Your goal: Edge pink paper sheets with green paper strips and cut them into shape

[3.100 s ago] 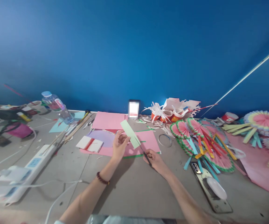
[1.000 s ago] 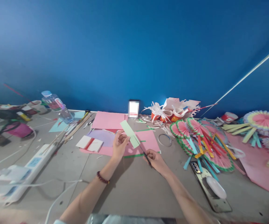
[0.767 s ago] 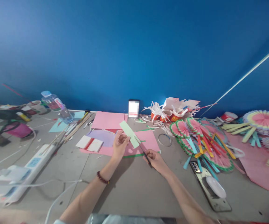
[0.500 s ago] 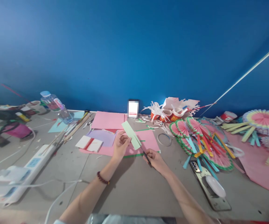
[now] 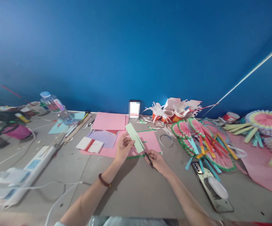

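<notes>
My left hand (image 5: 124, 147) pinches the left edge of a pale green paper strip (image 5: 133, 135), which tilts up and away from me. A slit runs into the strip near its right side. My right hand (image 5: 156, 160) is closed round the handles of dark scissors (image 5: 147, 156), whose blades reach the strip's lower right end. Beneath both hands lies a pink paper sheet (image 5: 151, 141) with green strips along its edges. A purple sheet (image 5: 102, 139) and a white card pack with a red band (image 5: 90, 145) rest to the left of my left hand.
Pleated paper fans (image 5: 202, 135) with ribbons lie at the right, near a phone (image 5: 217, 201) carrying a white case (image 5: 218, 187). A tape ring (image 5: 166, 141) sits nearer my right hand. At left are a power strip (image 5: 29, 172) and a tilted bottle (image 5: 55, 105); paper cups (image 5: 178, 116) stand behind.
The green strip and my left hand have shifted slightly right and toward me. My right hand with the scissors stays almost in place.
</notes>
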`<control>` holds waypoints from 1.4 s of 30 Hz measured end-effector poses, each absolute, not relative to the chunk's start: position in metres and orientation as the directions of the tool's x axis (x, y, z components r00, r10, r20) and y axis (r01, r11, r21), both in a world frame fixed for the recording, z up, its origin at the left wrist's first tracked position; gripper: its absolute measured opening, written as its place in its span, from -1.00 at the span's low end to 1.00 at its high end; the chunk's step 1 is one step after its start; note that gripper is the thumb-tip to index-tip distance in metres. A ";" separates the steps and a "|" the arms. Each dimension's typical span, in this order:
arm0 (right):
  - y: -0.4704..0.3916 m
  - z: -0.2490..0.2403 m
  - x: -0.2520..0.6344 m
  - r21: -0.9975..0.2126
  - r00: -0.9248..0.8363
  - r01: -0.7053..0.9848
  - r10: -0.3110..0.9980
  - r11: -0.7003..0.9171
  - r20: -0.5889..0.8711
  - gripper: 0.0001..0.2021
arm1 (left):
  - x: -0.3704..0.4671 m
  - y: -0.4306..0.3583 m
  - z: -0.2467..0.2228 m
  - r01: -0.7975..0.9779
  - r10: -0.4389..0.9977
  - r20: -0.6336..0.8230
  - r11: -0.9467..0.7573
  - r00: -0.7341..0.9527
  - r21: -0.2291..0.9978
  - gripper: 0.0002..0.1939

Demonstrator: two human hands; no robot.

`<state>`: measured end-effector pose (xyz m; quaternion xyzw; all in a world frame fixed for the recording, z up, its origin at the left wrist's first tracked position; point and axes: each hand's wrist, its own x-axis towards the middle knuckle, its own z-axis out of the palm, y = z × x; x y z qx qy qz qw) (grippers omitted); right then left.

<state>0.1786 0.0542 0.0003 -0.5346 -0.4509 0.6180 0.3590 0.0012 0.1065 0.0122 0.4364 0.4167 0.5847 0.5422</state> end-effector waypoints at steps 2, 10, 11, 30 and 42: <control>0.054 -0.001 0.178 -0.941 -0.173 0.034 0.926 -0.335 -0.336 -0.61 | 0.001 0.106 0.013 -0.266 0.998 0.056 -0.061 -0.027 0.962 -0.52; 0.054 0.001 0.178 -0.947 -0.169 0.023 0.932 -0.321 -0.320 -0.64 | 0.001 0.103 0.019 -0.246 0.999 0.042 -0.048 -0.030 0.968 -0.52; 0.054 0.002 0.178 -0.947 -0.170 0.025 0.932 -0.319 -0.319 -0.65 | 0.001 0.102 0.019 -0.245 0.999 0.044 -0.049 -0.028 0.968 -0.53; 0.054 0.007 0.177 -0.948 -0.170 0.086 0.934 -0.305 -0.316 -0.59 | 0.000 0.104 0.018 -0.263 0.998 0.050 -0.058 -0.036 0.963 -0.55; 0.052 0.001 0.179 -0.947 -0.223 0.087 0.920 -0.310 -0.322 -0.61 | -0.003 0.110 0.011 -0.170 0.996 0.061 -0.070 -0.057 0.983 -0.66</control>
